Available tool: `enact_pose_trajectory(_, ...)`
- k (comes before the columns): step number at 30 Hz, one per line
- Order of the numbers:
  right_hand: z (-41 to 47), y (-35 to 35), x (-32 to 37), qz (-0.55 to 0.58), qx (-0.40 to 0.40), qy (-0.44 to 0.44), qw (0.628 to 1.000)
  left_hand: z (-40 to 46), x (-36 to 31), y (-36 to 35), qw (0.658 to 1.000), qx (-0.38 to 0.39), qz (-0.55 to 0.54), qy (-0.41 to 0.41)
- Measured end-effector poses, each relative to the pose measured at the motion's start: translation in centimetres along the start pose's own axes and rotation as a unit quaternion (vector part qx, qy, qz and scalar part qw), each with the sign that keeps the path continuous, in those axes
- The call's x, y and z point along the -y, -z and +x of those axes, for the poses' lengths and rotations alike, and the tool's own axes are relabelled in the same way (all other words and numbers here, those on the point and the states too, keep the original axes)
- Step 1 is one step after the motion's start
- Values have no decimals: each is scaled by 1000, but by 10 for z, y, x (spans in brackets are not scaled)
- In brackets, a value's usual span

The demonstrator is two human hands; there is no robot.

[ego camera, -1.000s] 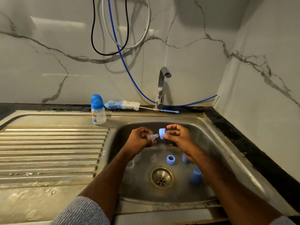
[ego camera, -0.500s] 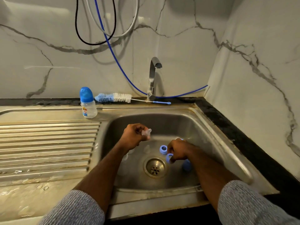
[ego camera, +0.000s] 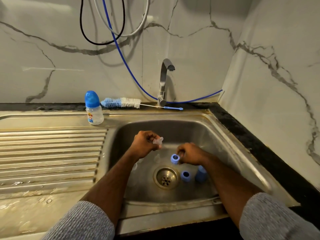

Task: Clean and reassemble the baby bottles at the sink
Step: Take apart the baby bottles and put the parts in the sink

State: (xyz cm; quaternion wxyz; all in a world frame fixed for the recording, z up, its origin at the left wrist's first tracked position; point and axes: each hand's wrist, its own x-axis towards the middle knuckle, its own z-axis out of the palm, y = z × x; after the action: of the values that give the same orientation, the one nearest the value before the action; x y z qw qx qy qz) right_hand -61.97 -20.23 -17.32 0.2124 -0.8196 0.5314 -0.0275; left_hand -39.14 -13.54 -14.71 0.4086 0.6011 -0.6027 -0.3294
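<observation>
My left hand (ego camera: 144, 144) is closed on a clear silicone teat (ego camera: 158, 141), held above the left half of the sink basin (ego camera: 225, 149). Lower and to the right, my right hand (ego camera: 190, 154) pinches a blue screw ring (ego camera: 174, 158) just above the basin floor. A second blue ring (ego camera: 185, 175) and a blue cap (ego camera: 200, 174) stand on the floor beside the drain (ego camera: 166, 177). A clear bottle body (ego camera: 135, 168) shows faintly under my left forearm. An assembled bottle with a blue cap (ego camera: 93, 110) stands on the sink's back ledge.
A blue and white bottle brush (ego camera: 121, 103) lies along the back ledge next to the tap (ego camera: 164, 80), whose spout hangs over the basin. The ribbed draining board (ego camera: 52, 153) is to the left. Cables and a blue hose (ego camera: 124, 66) hang on the marble wall.
My right hand has left the left hand, dropped to the basin floor among the rings, and now grips a blue ring. The left hand has kept the teat, nearly still.
</observation>
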Motion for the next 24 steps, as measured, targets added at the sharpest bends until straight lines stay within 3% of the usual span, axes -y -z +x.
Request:
enact_pose_trajectory(3, -1, 10, 15, 151, -120, 69, 979, 2, 2, 1, 998, -9, 54, -6)
enact_pose_trajectory(5, -3, 12, 28, 212, -159, 107, 958, 3, 2, 2, 997, -6, 80, -8)
enact_pose_trajectory(10, -1, 9, 51, 204, -132, 171, 955, 3, 0, 7, 993, 27, 112, -9)
enact_pose_trajectory(15, 1, 10, 62, 179, -138, 169, 959, -2, -1, 18, 993, 12, 119, -9)
enact_pose_trajectory(19, 9, 15, 72, 74, -69, 147, 984, -1, -1, 35, 991, -55, 120, -4)
enact_pose_trajectory(24, 18, -21, 86, -43, 78, 116, 989, 0, 6, 45, 990, -66, 120, 23)
